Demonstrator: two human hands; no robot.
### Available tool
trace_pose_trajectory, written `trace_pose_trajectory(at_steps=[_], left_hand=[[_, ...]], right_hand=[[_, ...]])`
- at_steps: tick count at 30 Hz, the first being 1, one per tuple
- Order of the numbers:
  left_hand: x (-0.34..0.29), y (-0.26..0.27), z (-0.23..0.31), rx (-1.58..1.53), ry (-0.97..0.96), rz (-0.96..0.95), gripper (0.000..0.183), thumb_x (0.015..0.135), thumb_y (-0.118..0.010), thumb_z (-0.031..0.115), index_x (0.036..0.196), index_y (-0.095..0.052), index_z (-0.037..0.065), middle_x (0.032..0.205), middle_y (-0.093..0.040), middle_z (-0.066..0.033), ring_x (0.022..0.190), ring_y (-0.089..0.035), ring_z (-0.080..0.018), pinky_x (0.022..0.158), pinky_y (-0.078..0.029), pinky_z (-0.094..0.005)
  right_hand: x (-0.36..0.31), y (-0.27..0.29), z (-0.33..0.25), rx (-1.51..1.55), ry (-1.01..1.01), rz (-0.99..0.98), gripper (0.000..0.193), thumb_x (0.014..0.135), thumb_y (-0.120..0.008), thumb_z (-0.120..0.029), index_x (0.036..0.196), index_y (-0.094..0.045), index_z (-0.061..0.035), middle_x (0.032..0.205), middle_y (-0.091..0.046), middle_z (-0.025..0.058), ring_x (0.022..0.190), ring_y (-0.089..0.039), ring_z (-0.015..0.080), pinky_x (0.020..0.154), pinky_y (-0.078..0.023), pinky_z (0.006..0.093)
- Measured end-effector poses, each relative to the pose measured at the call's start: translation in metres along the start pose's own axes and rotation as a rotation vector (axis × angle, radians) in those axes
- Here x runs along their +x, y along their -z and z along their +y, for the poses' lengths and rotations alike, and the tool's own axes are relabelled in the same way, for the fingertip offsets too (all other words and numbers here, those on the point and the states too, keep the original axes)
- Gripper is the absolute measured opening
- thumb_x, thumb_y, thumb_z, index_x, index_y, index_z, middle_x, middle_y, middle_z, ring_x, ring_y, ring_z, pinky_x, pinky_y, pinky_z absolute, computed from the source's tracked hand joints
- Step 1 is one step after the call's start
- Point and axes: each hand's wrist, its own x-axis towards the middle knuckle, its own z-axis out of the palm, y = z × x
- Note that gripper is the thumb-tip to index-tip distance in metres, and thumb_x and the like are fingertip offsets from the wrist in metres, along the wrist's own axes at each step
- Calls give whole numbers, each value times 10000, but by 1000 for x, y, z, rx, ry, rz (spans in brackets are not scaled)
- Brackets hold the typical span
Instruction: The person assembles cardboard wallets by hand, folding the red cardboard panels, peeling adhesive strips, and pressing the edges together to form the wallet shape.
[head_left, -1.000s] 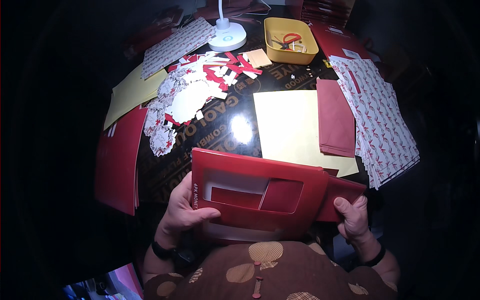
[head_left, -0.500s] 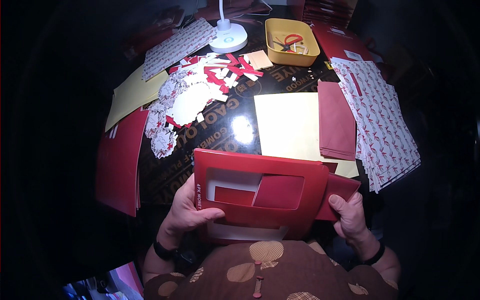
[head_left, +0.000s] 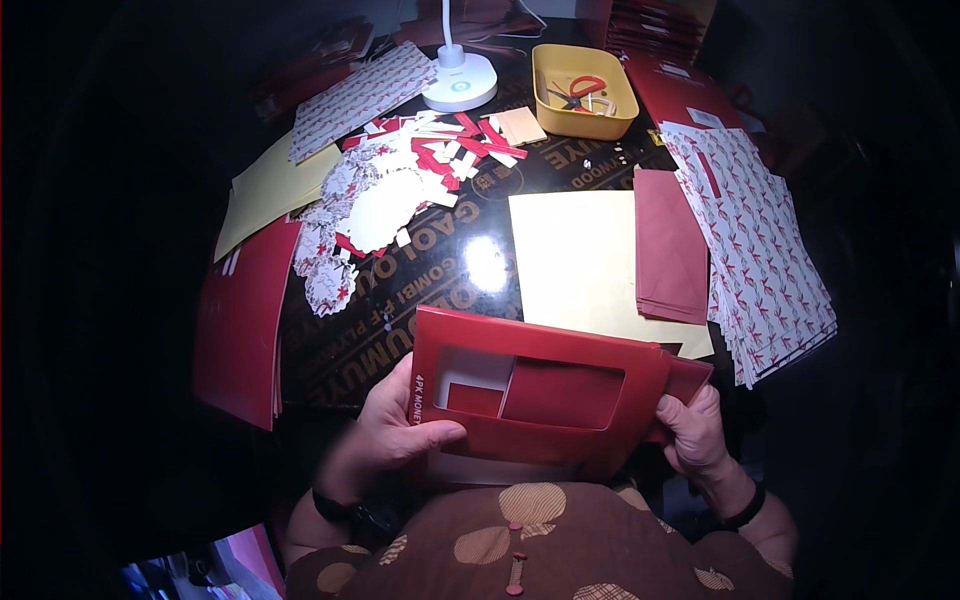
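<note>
A flat red cardboard sleeve [head_left: 590, 452] with a cut-out window is held just above my lap, tilted down to the right. My left hand [head_left: 398, 415] grips its left end, thumb across the front and fingers behind. At the open right end, my right hand [head_left: 697, 432] pinches dark red paper envelopes [head_left: 688, 376] that are partly inside the sleeve. Through the window their dark red face shows on the right, beside white and brighter red areas on the left. A second opening lower on the sleeve is partly hidden by my shirt.
Beyond lie a pale yellow sheet [head_left: 570, 250], dark red envelopes [head_left: 670, 245] and patterned sheets [head_left: 755, 250]. At left are scalloped paper tags [head_left: 330, 285], paper strips [head_left: 465, 150] and red folders [head_left: 245, 340]. Behind stand a white lamp [head_left: 460, 85] and a yellow bin [head_left: 580, 125] with scissors.
The dark red envelopes sit further inside the sleeve; less sticks out on the right and more fills the window. My left hand and the sleeve have shifted right, and the sleeve tilts more.
</note>
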Motion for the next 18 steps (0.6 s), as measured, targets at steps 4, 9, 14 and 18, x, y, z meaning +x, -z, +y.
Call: trace_pose_trajectory(at_steps=[4, 9, 14, 18], left_hand=[[4, -1, -2, 8, 0, -20, 807, 867, -753, -16, 1527, -287, -24, 1423, -516, -123, 1301, -543, -199, 1097, -456, -373], [2, 3, -3, 30, 0, -13, 799, 868, -751, -17, 1522, -293, -23, 1414, -524, -121, 1291, -552, -195, 1088, -463, -370], [0, 4, -5, 14, 7, 6, 794, 867, -747, -25, 1521, -296, -19, 1405, -532, -120, 1273, -564, -187, 1077, -473, -365], [2, 0, -5, 0, 18, -20, 787, 874, -737, -31, 1524, -293, -11, 1408, -530, -120, 1279, -556, -181, 1082, -469, -365]], right_hand=[[2, -2, -6, -93, -46, -57, 386, 1018, -613, -144, 1352, -551, 40, 1147, -708, 124, 959, -712, 183, 835, -590, 308], [7, -8, -25, 65, -150, -74, 411, 1038, -516, -121, 1410, -474, 48, 1180, -681, 133, 945, -690, 171, 833, -561, 304], [2, 13, -37, -326, -195, -158, 327, 1029, -469, -79, 1305, -563, 68, 1037, -719, 144, 799, -698, 156, 743, -572, 293], [2, 27, -36, -528, -275, -199, 253, 1027, -503, -86, 1140, -657, 81, 872, -734, 125, 716, -707, 165, 665, -577, 274]])
